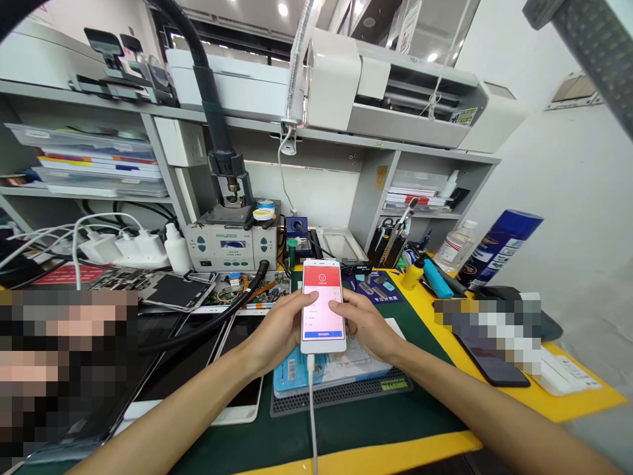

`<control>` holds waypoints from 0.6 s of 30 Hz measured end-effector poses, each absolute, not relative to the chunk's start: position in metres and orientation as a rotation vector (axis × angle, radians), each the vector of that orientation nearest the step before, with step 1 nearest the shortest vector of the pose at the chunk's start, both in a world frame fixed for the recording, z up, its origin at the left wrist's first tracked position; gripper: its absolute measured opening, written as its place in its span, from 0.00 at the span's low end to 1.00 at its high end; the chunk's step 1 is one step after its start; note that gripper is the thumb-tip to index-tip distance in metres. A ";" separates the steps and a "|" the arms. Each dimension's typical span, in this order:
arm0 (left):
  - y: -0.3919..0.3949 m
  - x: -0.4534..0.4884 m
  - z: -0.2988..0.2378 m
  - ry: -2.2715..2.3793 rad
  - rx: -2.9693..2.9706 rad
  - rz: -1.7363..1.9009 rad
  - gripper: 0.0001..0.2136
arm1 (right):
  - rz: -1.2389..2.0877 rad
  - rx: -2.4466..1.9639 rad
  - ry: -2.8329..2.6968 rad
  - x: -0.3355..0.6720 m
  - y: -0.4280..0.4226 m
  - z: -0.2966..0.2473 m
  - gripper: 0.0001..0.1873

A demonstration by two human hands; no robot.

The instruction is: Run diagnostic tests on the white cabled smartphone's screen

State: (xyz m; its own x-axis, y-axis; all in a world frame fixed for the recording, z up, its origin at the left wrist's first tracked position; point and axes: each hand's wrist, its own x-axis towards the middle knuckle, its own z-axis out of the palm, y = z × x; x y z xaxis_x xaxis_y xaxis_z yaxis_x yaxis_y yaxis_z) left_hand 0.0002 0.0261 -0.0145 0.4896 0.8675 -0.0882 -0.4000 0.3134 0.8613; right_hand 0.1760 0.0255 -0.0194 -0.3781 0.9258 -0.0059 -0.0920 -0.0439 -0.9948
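Observation:
A white smartphone (323,323) is held upright between my two hands, its lit screen showing a red banner with a sad face and a blue bar at the bottom. My left hand (279,330) grips the left edge, thumb over the screen. On the other edge, my right hand (368,323) is closed round the phone with its thumb also at the glass. A white charging cable (311,396) runs from the phone's bottom end toward me. Beneath lie a blue-and-white package (291,379) and a black patterned pad (341,394) on the green mat (376,429).
Several tablets (198,356) lie at the left, beside opened circuit boards (232,287). A grey soldering station (230,247) stands behind them. On the right are a dark phone (489,359), a blue spray can (502,247), a clear bottle (455,245) and a yellow bottle (413,274).

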 end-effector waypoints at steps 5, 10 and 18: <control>0.026 0.000 -0.015 0.620 0.897 0.915 0.18 | 1.559 -0.955 -1.387 0.176 0.026 -0.020 0.22; 0.026 0.001 -0.016 0.612 0.898 0.923 0.18 | 1.557 -0.936 -1.375 0.176 0.026 -0.021 0.20; 0.026 0.000 -0.015 0.608 0.900 0.917 0.17 | 1.561 -0.939 -1.373 0.176 0.025 -0.020 0.19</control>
